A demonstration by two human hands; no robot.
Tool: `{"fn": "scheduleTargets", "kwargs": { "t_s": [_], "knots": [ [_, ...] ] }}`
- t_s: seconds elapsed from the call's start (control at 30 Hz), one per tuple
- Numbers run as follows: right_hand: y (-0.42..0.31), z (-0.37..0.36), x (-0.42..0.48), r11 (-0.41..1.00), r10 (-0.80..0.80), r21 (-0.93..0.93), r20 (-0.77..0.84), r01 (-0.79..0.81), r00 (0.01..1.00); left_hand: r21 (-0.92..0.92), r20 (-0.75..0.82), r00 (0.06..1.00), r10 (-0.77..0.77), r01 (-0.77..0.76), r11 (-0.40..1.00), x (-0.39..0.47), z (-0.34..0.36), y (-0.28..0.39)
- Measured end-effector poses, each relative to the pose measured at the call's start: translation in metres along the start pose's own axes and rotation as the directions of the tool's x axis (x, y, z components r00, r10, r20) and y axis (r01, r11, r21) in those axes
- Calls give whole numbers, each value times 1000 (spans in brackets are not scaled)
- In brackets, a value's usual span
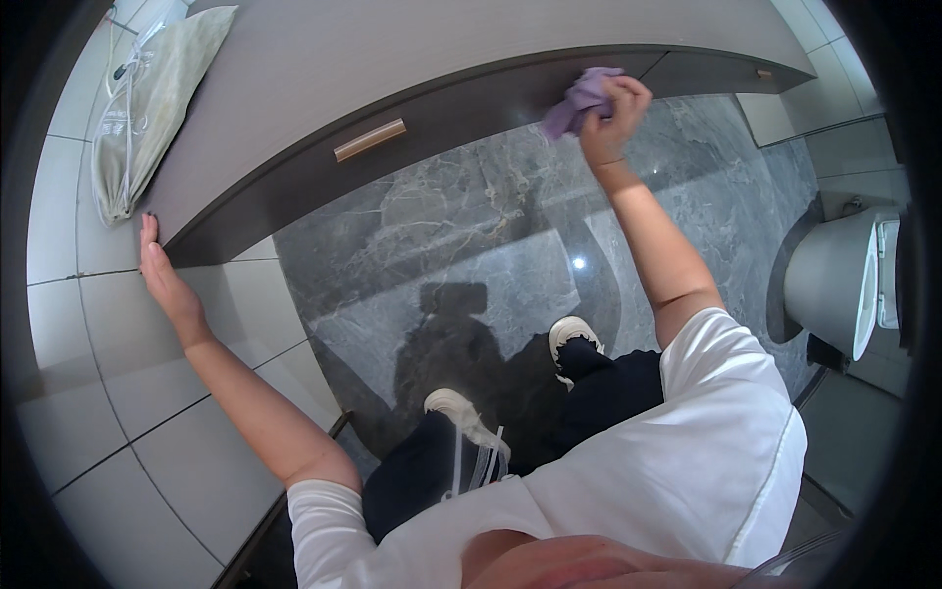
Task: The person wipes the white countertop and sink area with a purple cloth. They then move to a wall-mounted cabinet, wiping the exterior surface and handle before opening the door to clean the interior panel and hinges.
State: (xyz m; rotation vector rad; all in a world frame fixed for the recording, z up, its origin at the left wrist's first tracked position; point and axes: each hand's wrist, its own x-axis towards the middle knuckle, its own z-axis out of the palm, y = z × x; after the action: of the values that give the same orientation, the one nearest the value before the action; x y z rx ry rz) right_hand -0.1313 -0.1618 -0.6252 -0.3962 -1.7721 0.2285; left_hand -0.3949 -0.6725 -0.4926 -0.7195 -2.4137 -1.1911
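My right hand [614,121] grips a bunched purple cloth [585,103], which lies against the dark front of a wall-mounted cabinet [486,110], near the seam between two drawer or door panels. On the left, my left hand [165,276] is bare and stretched out at the near corner of the cabinet top [441,37], beside the tiled wall. Its fingers point away from me, and nothing is in it. A copper-coloured bar handle [370,140] is fixed to the cabinet front between my hands. Farther right is a second small handle [764,74].
A pale drawstring bag [147,118] rests on the cabinet's left end against white wall tiles [81,346]. Grey marble-look floor tiles [441,191] extend beneath the cabinet. A white toilet [831,283] stands at the right. My feet in pale shoes [574,335] are on the floor.
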Motion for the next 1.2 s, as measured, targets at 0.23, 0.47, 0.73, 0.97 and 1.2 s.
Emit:
{"fn": "scheduleTargets", "kwargs": {
  "t_s": [0.23,0.47,0.73,0.97,1.2],
  "knots": [
    [24,-7,33,925,378,78,-276,-371,884,42,5,1000,28,-28,999,2,0,-3],
    [-29,11,46,944,329,144,-325,-298,886,45,19,999,29,-30,999,0,2,9],
    [-81,20,26,983,34,183,-96,-16,995,60,-10,1000,24,-23,998,1,2,6],
    [-148,44,29,919,-327,245,40,308,944,59,-18,1000,12,-11,998,0,3,12],
    [-224,57,34,904,-419,201,230,378,878,51,-19,1000,17,-16,999,-1,3,12]
  ]
}}
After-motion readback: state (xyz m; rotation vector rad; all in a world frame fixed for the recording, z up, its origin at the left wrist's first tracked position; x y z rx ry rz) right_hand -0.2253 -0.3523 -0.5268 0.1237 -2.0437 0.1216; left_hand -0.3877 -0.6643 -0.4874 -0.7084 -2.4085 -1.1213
